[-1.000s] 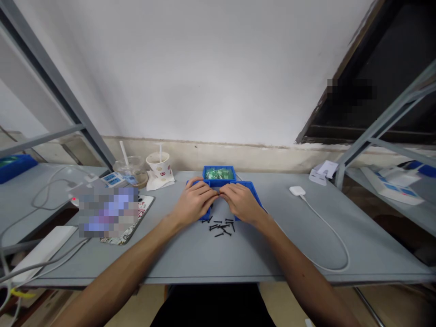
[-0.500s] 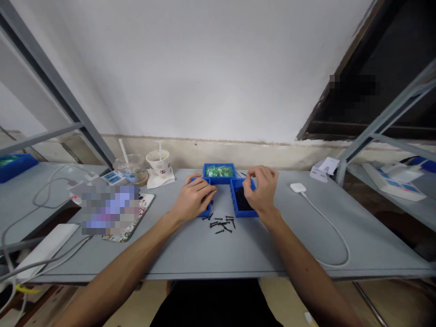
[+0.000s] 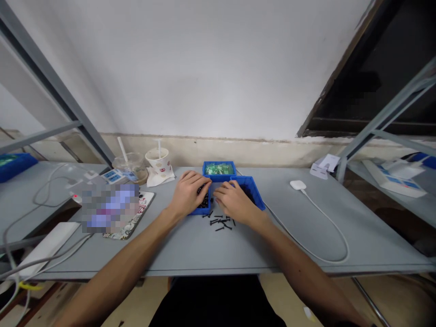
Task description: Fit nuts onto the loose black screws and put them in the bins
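Hands over blue parts bins, loose black screws on grey table.
Three blue bins: left bin (image 3: 203,205) under the left hand (image 3: 188,192), right bin (image 3: 252,190) beside the right hand (image 3: 233,201), rear bin (image 3: 220,169) holding green parts, beyond both. Loose black screws (image 3: 221,222), roughly a dozen, lie just before the hands. Both hands rest palm down, fingers loosely curled; whether either grips anything cannot be told.

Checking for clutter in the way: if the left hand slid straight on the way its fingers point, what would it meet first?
The left hand points up and right, over the blue bin of black screws. Straight on, it would likely meet the blue bin of green parts first, though depth is hard to judge.
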### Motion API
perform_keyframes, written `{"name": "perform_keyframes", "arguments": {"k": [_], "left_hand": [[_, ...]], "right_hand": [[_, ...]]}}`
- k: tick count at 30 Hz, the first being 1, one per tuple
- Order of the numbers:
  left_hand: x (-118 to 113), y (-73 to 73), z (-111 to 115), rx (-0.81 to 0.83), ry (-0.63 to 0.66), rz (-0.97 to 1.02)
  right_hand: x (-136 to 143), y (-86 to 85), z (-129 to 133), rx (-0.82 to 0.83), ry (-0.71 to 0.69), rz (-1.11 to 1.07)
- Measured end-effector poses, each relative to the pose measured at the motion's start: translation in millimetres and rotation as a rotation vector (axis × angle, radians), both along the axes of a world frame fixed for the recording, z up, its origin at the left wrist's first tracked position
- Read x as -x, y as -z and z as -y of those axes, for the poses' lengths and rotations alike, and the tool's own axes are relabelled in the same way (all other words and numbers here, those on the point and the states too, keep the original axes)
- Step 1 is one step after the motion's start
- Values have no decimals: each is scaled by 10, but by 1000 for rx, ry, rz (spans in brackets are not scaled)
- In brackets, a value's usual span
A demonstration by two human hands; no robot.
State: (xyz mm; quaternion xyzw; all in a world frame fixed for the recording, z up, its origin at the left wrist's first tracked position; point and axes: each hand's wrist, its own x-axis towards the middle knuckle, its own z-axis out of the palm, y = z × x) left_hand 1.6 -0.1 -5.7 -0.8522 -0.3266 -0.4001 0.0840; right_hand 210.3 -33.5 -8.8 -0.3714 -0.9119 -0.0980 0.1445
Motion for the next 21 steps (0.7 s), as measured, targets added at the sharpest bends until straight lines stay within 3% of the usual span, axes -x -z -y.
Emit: {"name": "perform_keyframes", "arguments": {"k": [6, 14, 21], "left_hand": [[14, 12, -26, 54, -5, 37], [1, 15, -17, 83, 59, 14], [0, 28, -16, 65, 49, -8]], "right_hand": [[20, 75, -8, 64, -68, 182], [54, 112, -12, 53, -54, 139], [38, 87, -5, 145, -32, 126]]}}
